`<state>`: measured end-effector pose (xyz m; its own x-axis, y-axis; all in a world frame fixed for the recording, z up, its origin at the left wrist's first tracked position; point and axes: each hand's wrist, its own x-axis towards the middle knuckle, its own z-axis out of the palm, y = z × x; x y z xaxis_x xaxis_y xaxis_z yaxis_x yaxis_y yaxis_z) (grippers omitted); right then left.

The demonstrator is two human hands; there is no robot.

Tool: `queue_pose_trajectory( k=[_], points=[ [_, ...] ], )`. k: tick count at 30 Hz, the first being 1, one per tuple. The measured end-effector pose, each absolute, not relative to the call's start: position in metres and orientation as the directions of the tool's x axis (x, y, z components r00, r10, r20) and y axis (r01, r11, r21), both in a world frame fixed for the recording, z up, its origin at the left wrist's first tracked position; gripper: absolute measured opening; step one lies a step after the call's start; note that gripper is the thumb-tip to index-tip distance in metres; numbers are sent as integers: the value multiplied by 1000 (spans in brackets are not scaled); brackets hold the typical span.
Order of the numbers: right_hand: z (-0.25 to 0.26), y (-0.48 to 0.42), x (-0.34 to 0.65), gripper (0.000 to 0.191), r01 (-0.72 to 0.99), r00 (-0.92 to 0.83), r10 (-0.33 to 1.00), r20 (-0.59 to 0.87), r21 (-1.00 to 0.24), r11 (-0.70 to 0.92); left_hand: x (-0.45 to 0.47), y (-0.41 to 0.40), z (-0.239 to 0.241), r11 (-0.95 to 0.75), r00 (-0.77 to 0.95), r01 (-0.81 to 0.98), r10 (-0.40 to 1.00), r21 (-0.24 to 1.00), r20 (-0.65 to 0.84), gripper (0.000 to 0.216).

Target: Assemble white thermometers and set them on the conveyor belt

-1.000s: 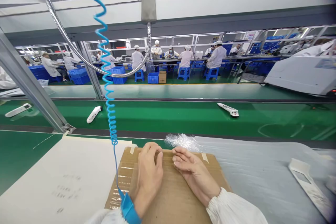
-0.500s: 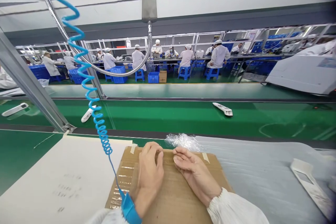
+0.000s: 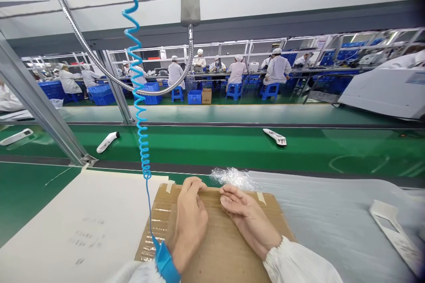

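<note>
My left hand (image 3: 191, 216) lies on a taped brown cardboard sheet (image 3: 219, 252) with its fingers curled down near the sheet's far edge. A blue wrist strap (image 3: 165, 264) on that arm runs into a blue coiled cord (image 3: 138, 97). My right hand (image 3: 244, 214) rests beside it, fingers bent and close together, tips almost touching the left hand's. Whether either hand pinches anything is unclear. Crumpled clear plastic film (image 3: 234, 177) lies just beyond the fingertips.
A white paper sheet (image 3: 76, 225) lies to the left, a pale plastic sheet (image 3: 332, 216) and a white flat part (image 3: 392, 230) to the right. White handheld devices (image 3: 108, 141) (image 3: 275, 137) ride the green conveyor belt (image 3: 212, 148). A slanted metal post (image 3: 40, 106) stands left. Workers in white sit far behind.
Both hands have edged slightly toward the far edge of the cardboard. The devices on the belt have drifted left. The coiled cord has swung left and back.
</note>
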<state>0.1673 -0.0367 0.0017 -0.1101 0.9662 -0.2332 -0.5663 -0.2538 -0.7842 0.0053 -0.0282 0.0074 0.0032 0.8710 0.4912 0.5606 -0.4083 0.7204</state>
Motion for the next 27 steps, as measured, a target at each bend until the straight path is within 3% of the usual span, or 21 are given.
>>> queue_pose_trajectory(
  k=[10, 27],
  points=[
    [2, -37, 168, 37, -567, -130, 961, -246, -777, -275, 5, -28, 3, -390, 2, 560, 883, 731, 469, 35],
    [1, -36, 168, 37, -574, -139, 964, -228, -775, -266, 6, -30, 9, -406, -9, 541, 873, 737, 488, 41]
  ],
)
